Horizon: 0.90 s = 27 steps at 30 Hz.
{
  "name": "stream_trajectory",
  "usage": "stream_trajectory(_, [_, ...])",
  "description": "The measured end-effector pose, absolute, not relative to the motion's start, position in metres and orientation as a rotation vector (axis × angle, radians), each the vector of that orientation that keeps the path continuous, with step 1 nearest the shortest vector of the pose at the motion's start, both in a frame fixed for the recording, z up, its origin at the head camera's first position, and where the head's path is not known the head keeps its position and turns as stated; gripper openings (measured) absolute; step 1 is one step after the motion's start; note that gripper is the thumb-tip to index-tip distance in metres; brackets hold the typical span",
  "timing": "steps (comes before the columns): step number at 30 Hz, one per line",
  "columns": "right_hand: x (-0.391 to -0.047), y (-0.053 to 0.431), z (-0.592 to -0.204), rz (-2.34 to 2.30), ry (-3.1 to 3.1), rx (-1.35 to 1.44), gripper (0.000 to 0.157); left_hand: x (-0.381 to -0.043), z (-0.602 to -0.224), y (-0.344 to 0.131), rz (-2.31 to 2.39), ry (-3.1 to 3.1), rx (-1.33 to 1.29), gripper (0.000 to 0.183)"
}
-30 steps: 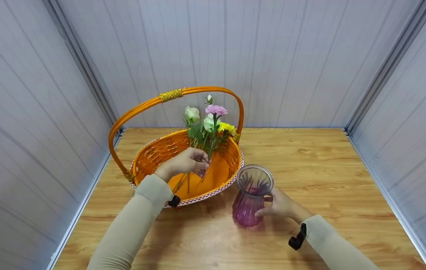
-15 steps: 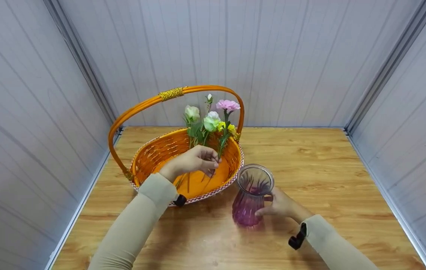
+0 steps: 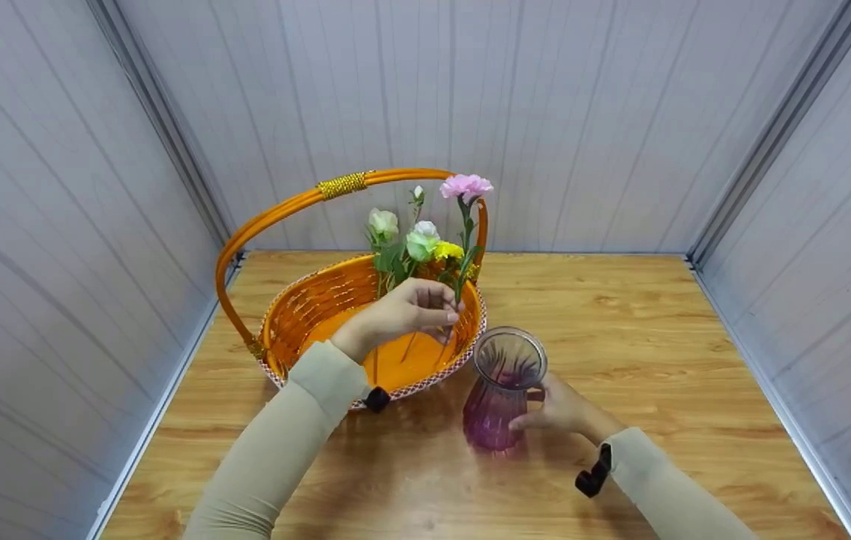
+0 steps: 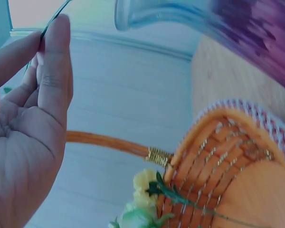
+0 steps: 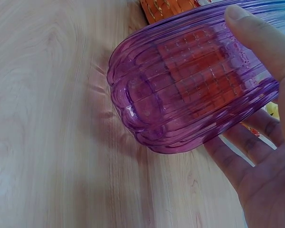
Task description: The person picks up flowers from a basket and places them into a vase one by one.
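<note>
With thumb and fingers, my left hand [image 3: 409, 313] pinches the green stem of a pink carnation [image 3: 466, 186], held upright over the right side of an orange wicker basket [image 3: 432, 380]. In the left wrist view the thin stem shows at the fingertips, and the bloom is out of frame. A ribbed glass vase [image 3: 496, 424], clear at the mouth and pink-purple below, stands upright on the table right of the basket. My right hand [image 3: 566, 409] grips it from the right, thumb in front and fingers behind. Inside the vase no flower shows.
Two pale roses [image 3: 423, 241], a white bud [image 3: 418, 193] and a yellow flower [image 3: 447, 250] stand in the basket, stems down. The basket's tall handle [image 3: 245, 229] arches over them. White panel walls [image 3: 567, 127] enclose the wooden table [image 3: 620, 322].
My left hand has moved right and slightly up, lifting the pink carnation away from the other flowers toward the vase. The right hand and vase have stayed in place.
</note>
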State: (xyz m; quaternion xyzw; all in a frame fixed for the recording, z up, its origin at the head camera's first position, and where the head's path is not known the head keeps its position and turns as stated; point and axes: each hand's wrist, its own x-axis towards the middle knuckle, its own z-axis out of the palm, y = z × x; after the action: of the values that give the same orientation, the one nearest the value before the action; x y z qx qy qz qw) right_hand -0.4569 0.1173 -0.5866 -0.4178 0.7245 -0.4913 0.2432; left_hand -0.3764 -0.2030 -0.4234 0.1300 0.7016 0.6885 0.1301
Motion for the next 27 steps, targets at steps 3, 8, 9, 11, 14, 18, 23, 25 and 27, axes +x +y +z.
stream_trajectory(3, [-0.457, 0.117, -0.587, -1.352, 1.973, -1.157, 0.09, -0.378, -0.421, -0.197, 2.083, 2.031, 0.385, 0.01])
stream_trajectory(8, [-0.457, 0.116, -0.587, -1.368, 1.962, -1.167, 0.09, -0.381, -0.417, -0.186, 2.232, 2.007, 0.392, 0.01])
stream_trajectory(9, [-0.457, 0.116, -0.587, -1.367, 1.964, -1.17, 0.09, -0.382, -0.417, -0.183, 2.262, 2.0, 0.387, 0.01])
stream_trajectory(11, [-0.458, 0.117, -0.587, -1.365, 1.972, -1.172, 0.088, -0.384, -0.415, -0.178, 2.317, 1.986, 0.378, 0.009])
stream_trajectory(14, [-0.458, 0.118, -0.587, -1.363, 1.982, -1.179, 0.086, -0.387, -0.413, -0.17, 2.382, 1.973, 0.364, 0.01])
stream_trajectory(18, [-0.457, 0.119, -0.587, -1.37, 1.974, -1.192, 0.086, -0.391, -0.413, -0.16, 2.427, 1.992, 0.365, 0.015])
stream_trajectory(23, [-0.458, 0.117, -0.587, -1.384, 1.956, -1.198, 0.086, -0.394, -0.414, -0.15, 2.383, 2.116, 0.391, 0.026])
stream_trajectory(25, [-0.457, 0.117, -0.587, -1.38, 1.963, -1.195, 0.087, -0.395, -0.415, -0.146, 2.345, 2.167, 0.394, 0.029])
stream_trajectory(27, [-0.457, 0.117, -0.586, -1.375, 1.975, -1.183, 0.088, -0.396, -0.415, -0.142, 2.309, 2.205, 0.393, 0.029])
